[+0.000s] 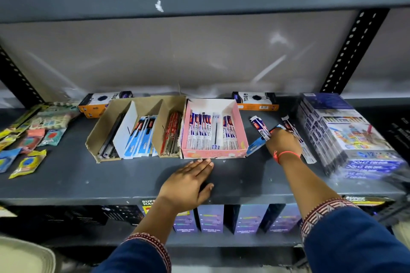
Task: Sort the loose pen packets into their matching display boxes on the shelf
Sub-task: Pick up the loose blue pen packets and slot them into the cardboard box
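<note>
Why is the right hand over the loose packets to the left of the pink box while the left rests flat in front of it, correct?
Not quite. The head view shows the right hand on the loose pen packets to the right of the pink box, not the left. The left hand does rest flat on the shelf before it.

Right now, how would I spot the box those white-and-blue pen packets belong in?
Look along the grey shelf to the row of open boxes in the middle. Right of the brown divided box stands the pink box, just beyond the flat left hand. It is the only pink one, full of white-and-blue packets.
</note>
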`<control>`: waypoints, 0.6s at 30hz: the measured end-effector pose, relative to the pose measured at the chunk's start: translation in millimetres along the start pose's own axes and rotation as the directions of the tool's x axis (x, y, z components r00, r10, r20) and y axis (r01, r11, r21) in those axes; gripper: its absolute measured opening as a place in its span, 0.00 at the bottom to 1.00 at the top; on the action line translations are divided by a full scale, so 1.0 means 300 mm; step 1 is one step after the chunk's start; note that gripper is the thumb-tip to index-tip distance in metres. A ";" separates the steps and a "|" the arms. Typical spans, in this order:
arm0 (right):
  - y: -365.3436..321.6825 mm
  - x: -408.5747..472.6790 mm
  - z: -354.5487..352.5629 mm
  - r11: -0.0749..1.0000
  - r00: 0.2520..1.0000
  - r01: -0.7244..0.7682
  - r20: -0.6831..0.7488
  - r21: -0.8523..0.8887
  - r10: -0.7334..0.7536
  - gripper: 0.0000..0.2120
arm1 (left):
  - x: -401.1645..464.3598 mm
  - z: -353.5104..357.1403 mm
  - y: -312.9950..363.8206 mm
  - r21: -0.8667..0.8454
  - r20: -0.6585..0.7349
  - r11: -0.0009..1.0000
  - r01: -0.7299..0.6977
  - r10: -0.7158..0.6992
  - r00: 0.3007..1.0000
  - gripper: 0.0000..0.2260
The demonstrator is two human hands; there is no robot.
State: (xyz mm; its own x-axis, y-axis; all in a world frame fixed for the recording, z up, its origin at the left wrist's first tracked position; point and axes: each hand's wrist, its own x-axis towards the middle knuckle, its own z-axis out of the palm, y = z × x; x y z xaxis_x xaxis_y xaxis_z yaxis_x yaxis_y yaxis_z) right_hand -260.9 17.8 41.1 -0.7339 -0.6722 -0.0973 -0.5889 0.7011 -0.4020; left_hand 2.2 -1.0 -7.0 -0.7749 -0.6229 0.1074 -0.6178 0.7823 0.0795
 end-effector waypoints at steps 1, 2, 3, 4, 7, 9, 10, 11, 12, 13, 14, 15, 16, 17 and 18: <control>0.001 0.000 -0.006 0.999 1.000 -0.006 0.018 0.034 0.005 0.14 | -0.001 -0.001 0.000 -0.001 0.005 1.000 0.010 -0.010 1.000 0.33; 0.002 0.002 -0.012 0.998 0.999 0.002 0.038 0.064 -0.004 0.12 | 0.000 0.003 -0.001 -0.002 -0.001 1.000 0.011 -0.011 1.000 0.33; 0.002 0.006 -0.017 0.996 0.998 0.013 0.061 0.086 -0.019 0.09 | 0.000 0.005 -0.001 0.002 -0.008 1.000 0.009 -0.009 1.000 0.33; 0.002 0.011 -0.021 0.995 0.996 0.021 0.087 0.097 -0.029 0.05 | 0.002 0.006 -0.001 -0.003 -0.009 1.000 0.005 -0.005 1.000 0.33; -0.010 0.015 -0.036 0.990 0.985 -0.003 0.168 0.143 -0.022 0.13 | 0.003 0.002 -0.002 0.001 0.010 1.000 0.011 -0.011 1.000 0.33; -0.021 -0.001 -0.061 0.979 0.983 -0.043 0.186 0.198 0.006 0.11 | 0.004 0.001 -0.001 -0.003 0.010 1.000 0.004 -0.004 1.000 0.34; -0.020 -0.002 -0.072 0.972 0.985 -0.066 0.169 0.224 0.027 0.09 | 0.005 0.000 -0.001 -0.016 0.011 1.000 -0.005 0.005 1.000 0.35; -0.019 -0.003 -0.084 0.964 0.990 -0.086 0.130 0.253 0.055 0.10 | 0.004 -0.001 -0.001 -0.022 0.015 1.000 -0.007 0.008 1.000 0.36; -0.015 0.010 -0.087 0.961 0.992 -0.102 0.093 0.259 0.080 0.12 | 0.004 -0.003 -0.001 -0.028 -0.001 1.000 -0.002 0.002 1.000 0.35; -0.014 0.014 -0.090 0.959 0.992 -0.118 0.074 0.257 0.102 0.14 | 0.003 -0.005 0.001 -0.031 -0.007 1.000 0.002 -0.002 1.000 0.34; -0.017 0.027 -0.086 0.963 0.991 -0.127 0.066 0.238 0.114 0.15 | 0.003 -0.009 0.001 -0.032 -0.017 0.999 0.003 -0.004 1.000 0.33; -0.030 0.029 -0.085 0.964 0.989 -0.143 0.074 0.224 0.130 0.17 | 0.002 -0.012 0.002 -0.048 -0.020 0.999 0.001 -0.002 1.000 0.32; -0.040 0.033 -0.078 0.969 0.987 -0.151 0.081 0.194 0.138 0.20 | 0.001 -0.012 0.003 -0.057 -0.027 0.998 -0.007 0.006 1.000 0.29; -0.056 0.030 -0.073 0.973 0.984 -0.164 0.096 0.161 0.150 0.24 | 0.000 -0.014 0.001 -0.054 -0.046 0.998 -0.018 0.015 0.999 0.26; -0.063 0.039 -0.061 0.980 0.985 -0.159 0.083 0.119 0.150 0.27 | -0.001 -0.014 0.004 -0.043 -0.058 0.999 -0.024 0.022 0.998 0.24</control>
State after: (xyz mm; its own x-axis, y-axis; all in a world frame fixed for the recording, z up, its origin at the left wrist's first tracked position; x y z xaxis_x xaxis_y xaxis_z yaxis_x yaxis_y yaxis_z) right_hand -264.5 1.1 64.2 -0.7829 -0.5772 -0.2320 -0.4202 0.7657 -0.4870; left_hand 2.4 0.1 -2.8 -0.7791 -0.6043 0.1668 -0.5924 0.7967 0.1198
